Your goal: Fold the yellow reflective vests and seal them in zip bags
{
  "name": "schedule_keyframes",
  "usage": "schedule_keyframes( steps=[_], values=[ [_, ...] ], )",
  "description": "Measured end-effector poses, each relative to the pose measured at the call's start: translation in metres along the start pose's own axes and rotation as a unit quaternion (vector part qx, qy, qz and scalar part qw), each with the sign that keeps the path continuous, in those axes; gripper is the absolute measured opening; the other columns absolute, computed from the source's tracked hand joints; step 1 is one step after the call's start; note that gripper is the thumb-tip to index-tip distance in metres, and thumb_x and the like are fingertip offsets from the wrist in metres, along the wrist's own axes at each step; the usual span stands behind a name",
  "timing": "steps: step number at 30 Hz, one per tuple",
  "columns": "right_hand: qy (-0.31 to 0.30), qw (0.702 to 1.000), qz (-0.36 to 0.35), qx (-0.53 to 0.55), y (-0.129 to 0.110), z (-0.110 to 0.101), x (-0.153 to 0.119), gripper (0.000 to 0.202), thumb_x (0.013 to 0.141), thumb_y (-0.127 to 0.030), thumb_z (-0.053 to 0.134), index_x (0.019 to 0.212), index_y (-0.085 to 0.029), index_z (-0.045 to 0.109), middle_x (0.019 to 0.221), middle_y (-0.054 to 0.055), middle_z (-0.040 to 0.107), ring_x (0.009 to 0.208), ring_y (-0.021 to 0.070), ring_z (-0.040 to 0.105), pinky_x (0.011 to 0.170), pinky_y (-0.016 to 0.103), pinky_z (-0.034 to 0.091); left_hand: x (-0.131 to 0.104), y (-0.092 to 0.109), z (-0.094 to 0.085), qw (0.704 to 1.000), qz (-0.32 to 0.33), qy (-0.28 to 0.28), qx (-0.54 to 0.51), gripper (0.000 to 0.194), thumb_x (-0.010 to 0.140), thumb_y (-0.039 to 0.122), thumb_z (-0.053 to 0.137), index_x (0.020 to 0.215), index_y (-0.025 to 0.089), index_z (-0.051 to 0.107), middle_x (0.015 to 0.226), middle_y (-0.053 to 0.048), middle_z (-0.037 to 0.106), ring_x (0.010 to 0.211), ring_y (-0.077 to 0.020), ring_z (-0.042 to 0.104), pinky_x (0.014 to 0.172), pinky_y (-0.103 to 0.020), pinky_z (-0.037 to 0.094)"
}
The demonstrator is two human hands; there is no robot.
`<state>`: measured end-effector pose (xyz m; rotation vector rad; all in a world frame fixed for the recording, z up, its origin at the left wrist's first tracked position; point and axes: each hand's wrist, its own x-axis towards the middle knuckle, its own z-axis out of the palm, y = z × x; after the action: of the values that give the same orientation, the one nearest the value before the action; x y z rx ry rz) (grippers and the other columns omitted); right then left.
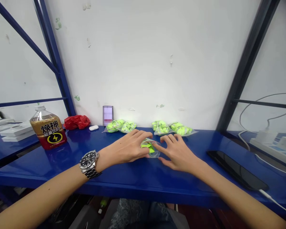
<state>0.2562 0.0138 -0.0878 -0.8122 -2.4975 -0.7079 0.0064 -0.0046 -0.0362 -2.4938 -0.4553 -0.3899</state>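
A small clear plastic bag point(154, 153) with a neon yellow-green folded item point(148, 147) inside is in front of me, just above the blue tabletop. My left hand point(133, 147), with a watch point(89, 163) on its wrist, grips the bag's left side between thumb and fingers. From the right, my right hand point(175, 152) reaches to the bag. Its index fingertip touches the bag's upper edge, while the thumb is apart below. Beyond my hands lie similar filled bags, one pair point(120, 126) on the left and another pair point(173, 128) on the right.
On the left stand a large drink bottle point(49, 128), a crumpled red bag point(76, 122) and a small white case point(93, 128). A phone point(108, 115) leans on the wall. To the right, another phone point(237, 170) lies on a cable beside a power strip point(274, 146). Blue posts flank the table.
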Motion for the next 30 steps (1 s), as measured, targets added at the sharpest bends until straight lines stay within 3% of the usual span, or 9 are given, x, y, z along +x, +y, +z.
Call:
schedule_keyframes(
  steps=[3,6,9,12,16,21,28,30],
  values=[
    [-0.009,0.999,0.003,0.052,0.013,-0.004,0.012,0.031,0.087,-0.027,0.053,0.117,-0.026,0.062,0.117,0.015,0.054,0.102,0.0290,0.050,0.083,0.046,0.039,-0.005,-0.019,-0.012,0.999,-0.042,0.000,-0.001,0.017,0.093,0.027,0.047,0.090,0.018,0.060,0.124,-0.015,0.046,0.101,-0.0241,0.050,0.083,-0.040,0.044],
    [-0.019,0.975,-0.021,0.221,0.029,-0.017,0.028,0.022,0.091,-0.030,0.051,0.106,-0.024,0.067,0.108,0.011,0.059,0.091,0.0204,0.056,0.077,0.036,0.046,-0.009,-0.046,-0.024,0.994,-0.099,0.005,-0.053,0.021,0.094,0.023,0.043,0.089,0.016,0.061,0.116,-0.014,0.047,0.087,-0.0175,0.052,0.073,-0.032,0.045],
    [0.038,0.944,-0.017,0.327,0.038,-0.035,0.047,0.023,0.086,-0.039,0.060,0.094,-0.022,0.071,0.100,0.009,0.063,0.088,0.0193,0.059,0.079,0.034,0.048,-0.008,-0.069,-0.027,0.980,-0.142,0.014,-0.141,0.020,0.093,0.020,0.041,0.089,0.016,0.061,0.101,-0.009,0.053,0.084,-0.0150,0.054,0.074,-0.028,0.045],
    [0.056,0.932,-0.007,0.358,0.043,-0.048,0.062,0.024,0.084,-0.042,0.062,0.087,-0.021,0.072,0.099,0.008,0.065,0.087,0.0193,0.061,0.078,0.034,0.049,-0.006,-0.080,-0.022,0.965,-0.172,0.020,-0.198,0.017,0.092,0.024,0.045,0.088,0.017,0.060,0.089,-0.005,0.058,0.081,-0.0143,0.055,0.074,-0.028,0.045],
    [0.038,0.933,0.020,0.357,0.049,-0.051,0.068,0.021,0.083,-0.039,0.063,0.081,-0.019,0.071,0.093,0.008,0.067,0.082,0.0183,0.062,0.074,0.032,0.050,-0.005,-0.081,-0.014,0.930,-0.233,0.027,-0.281,0.019,0.085,0.034,0.058,0.082,0.015,0.059,0.080,-0.003,0.062,0.073,-0.0127,0.056,0.066,-0.025,0.045],
    [0.031,0.947,0.089,0.307,0.058,-0.037,0.062,0.015,0.086,-0.029,0.056,0.080,-0.017,0.063,0.075,0.005,0.067,0.068,0.0158,0.061,0.065,0.030,0.048,-0.006,-0.076,-0.009,0.903,-0.255,0.036,-0.343,0.019,0.085,0.032,0.058,0.079,0.014,0.058,0.076,-0.001,0.061,0.071,-0.0114,0.056,0.065,-0.022,0.044],
    [0.103,0.944,0.094,0.300,0.056,-0.020,0.054,0.014,0.087,-0.027,0.050,0.082,-0.018,0.059,0.066,0.003,0.063,0.059,0.0142,0.058,0.058,0.027,0.045,-0.008,-0.072,0.005,0.935,-0.261,0.091,-0.220,0.015,0.090,0.028,0.048,0.082,0.016,0.053,0.071,0.001,0.055,0.060,-0.0097,0.045,0.057,-0.022,0.036],
    [0.128,0.940,0.092,0.302,0.056,-0.017,0.052,0.013,0.087,-0.026,0.050,0.092,-0.019,0.059,0.069,0.002,0.064,0.060,0.0142,0.057,0.058,0.027,0.046,-0.009,-0.071,0.010,0.946,-0.248,0.109,-0.177,0.016,0.092,0.028,0.045,0.082,0.017,0.051,0.071,0.000,0.055,0.062,-0.0109,0.046,0.059,-0.023,0.036]
  ],
)
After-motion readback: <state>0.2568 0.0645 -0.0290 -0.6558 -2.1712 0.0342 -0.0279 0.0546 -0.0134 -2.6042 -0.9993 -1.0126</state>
